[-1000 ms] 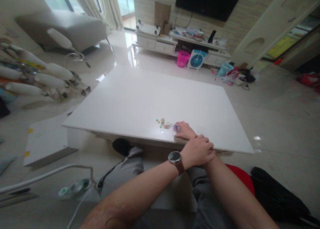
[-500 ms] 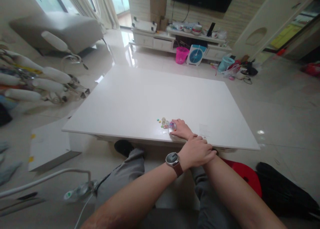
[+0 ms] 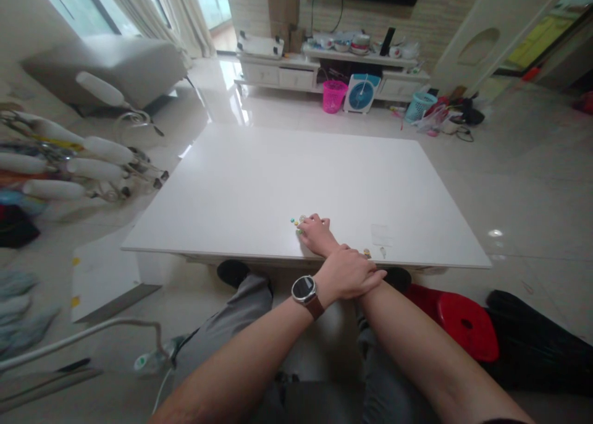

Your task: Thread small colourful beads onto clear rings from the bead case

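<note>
On the white table (image 3: 259,183), near its front edge, my right hand (image 3: 317,233) reaches over a group of small items, its fingers bent downward. What lies under that hand is hidden. Small coloured pieces (image 3: 293,220) and a small clear round item (image 3: 302,218) show at its fingertips. My left hand (image 3: 349,272), with a watch (image 3: 304,288) on its wrist, is wrapped round my right forearm just behind the wrist. To the right, a small gold-coloured item (image 3: 367,253) and a clear flat piece (image 3: 380,234) lie on the table.
A red stool (image 3: 467,325) stands at the lower right beside a black bag (image 3: 532,343). White-padded metal furniture (image 3: 99,149) is at the left. Beyond the table are a pink basket (image 3: 334,96), a blue-and-white fan (image 3: 362,94) and a low cabinet (image 3: 296,78).
My right hand has moved left from the clear container onto the small items, hiding the container. My left hand has moved left with it. The gold-coloured item now shows.
</note>
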`<state>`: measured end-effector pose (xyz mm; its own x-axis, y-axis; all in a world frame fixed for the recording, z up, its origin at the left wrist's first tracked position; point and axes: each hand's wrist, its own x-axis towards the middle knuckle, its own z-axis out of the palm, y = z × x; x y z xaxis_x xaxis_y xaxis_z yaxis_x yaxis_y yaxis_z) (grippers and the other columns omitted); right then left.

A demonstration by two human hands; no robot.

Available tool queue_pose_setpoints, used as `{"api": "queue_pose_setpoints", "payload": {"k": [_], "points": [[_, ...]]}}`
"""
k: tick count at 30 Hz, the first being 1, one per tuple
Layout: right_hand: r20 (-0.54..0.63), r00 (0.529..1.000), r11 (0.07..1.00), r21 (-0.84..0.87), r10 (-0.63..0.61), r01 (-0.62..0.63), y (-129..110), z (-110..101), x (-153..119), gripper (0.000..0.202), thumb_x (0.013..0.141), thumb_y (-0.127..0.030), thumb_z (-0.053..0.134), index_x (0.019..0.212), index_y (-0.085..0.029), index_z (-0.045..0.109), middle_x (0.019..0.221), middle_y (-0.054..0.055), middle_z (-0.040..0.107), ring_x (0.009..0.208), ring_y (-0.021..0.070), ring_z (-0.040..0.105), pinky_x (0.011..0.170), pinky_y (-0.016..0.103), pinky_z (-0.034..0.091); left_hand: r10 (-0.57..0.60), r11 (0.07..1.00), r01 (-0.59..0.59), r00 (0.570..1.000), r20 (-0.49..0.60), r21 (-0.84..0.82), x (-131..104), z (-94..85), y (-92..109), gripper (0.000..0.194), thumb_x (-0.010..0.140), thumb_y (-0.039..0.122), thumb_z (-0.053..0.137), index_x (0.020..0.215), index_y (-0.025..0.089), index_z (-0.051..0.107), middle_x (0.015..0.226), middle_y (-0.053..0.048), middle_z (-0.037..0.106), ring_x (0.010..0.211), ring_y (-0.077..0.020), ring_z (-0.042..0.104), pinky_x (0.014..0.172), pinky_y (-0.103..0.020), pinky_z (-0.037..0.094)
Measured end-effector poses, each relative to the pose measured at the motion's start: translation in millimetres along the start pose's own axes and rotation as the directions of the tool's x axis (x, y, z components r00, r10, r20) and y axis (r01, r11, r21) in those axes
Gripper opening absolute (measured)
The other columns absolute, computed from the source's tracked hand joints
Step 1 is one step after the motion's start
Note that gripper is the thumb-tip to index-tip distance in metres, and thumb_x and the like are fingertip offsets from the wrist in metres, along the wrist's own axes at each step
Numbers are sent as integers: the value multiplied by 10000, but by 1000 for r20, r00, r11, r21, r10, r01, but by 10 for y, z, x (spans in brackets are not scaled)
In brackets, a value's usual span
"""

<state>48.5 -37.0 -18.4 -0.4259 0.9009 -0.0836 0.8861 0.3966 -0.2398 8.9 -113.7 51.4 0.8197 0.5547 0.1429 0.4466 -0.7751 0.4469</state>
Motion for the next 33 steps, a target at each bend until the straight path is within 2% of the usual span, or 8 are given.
{"api": "queue_pose_setpoints", "payload": {"k": [4, 8, 15, 21, 27, 30, 33], "points": [[63, 998, 999, -29, -13, 15, -46, 66, 40, 269, 964, -166, 471, 1031, -190, 731, 1227, 129, 645, 1170, 290, 440, 904, 445, 326, 4, 1000, -3, 999, 47, -28, -10, -12, -52, 508, 1039, 466, 393, 830, 172, 750, 852, -94, 769, 821, -242, 723, 827, -391, 476], [91, 995, 999, -20, -29, 31, -67, 122, 63, 277, 950, -134, 484, 1009, -191, 748, 1194, 133, 666, 1197, 298, 424, 917, 453, 314, -25, 997, 30, 997, 73, -76, -17, -7, -67, 532, 1036, 475, 388, 807, 164, 754, 850, -117, 771, 812, -248, 725, 811, -385, 484], [8, 995, 994, 58, -96, 95, -81, 106, 84, 230, 944, -152, 535, 1065, -210, 721, 1210, 89, 677, 1220, 277, 447, 911, 418, 304, -49, 989, 59, 996, 76, -137, -17, -29, -49, 524, 1025, 468, 407, 745, 172, 736, 813, -122, 759, 771, -254, 704, 832, -405, 469], [-65, 994, 990, 102, -88, 94, 4, 10, 23, 263, 945, -107, 515, 1121, -195, 690, 1184, 83, 665, 1119, 237, 526, 897, 382, 278, 64, 997, -58, 993, 96, -60, 24, -67, 95, 502, 1049, 451, 351, 839, 174, 713, 886, -97, 746, 855, -238, 686, 850, -385, 452], [-53, 997, 992, 106, -63, 69, 16, -36, 33, 242, 936, -115, 532, 1103, -189, 691, 1158, 77, 665, 1103, 239, 544, 900, 377, 263, 248, 964, -238, 965, 82, -116, -12, -101, 397, 417, 1024, 478, 395, 1035, 185, 690, 972, -86, 721, 921, -233, 659, 866, -371, 455], [-58, 996, 991, 112, -64, 70, -1, -65, 50, 262, 940, -96, 511, 1116, -181, 686, 1154, 74, 656, 1056, 224, 572, 890, 368, 260, 337, 933, -329, 941, 33, -146, -78, -46, 522, 496, 995, 547, 402, 1222, 181, 648, 1135, -108, 719, 1014, -249, 651, 920, -383, 458], [-70, 995, 990, 124, -65, 73, -5, -83, 56, 284, 945, -75, 487, 1128, -170, 682, 1157, 75, 650, 1007, 205, 594, 876, 354, 263, 407, 900, -408, 912, -43, -151, -131, 53, 585, 677, 943, 658, 404, 1383, 167, 557, 1333, -135, 660, 1168, -281, 609, 1008, -420, 443]]}}
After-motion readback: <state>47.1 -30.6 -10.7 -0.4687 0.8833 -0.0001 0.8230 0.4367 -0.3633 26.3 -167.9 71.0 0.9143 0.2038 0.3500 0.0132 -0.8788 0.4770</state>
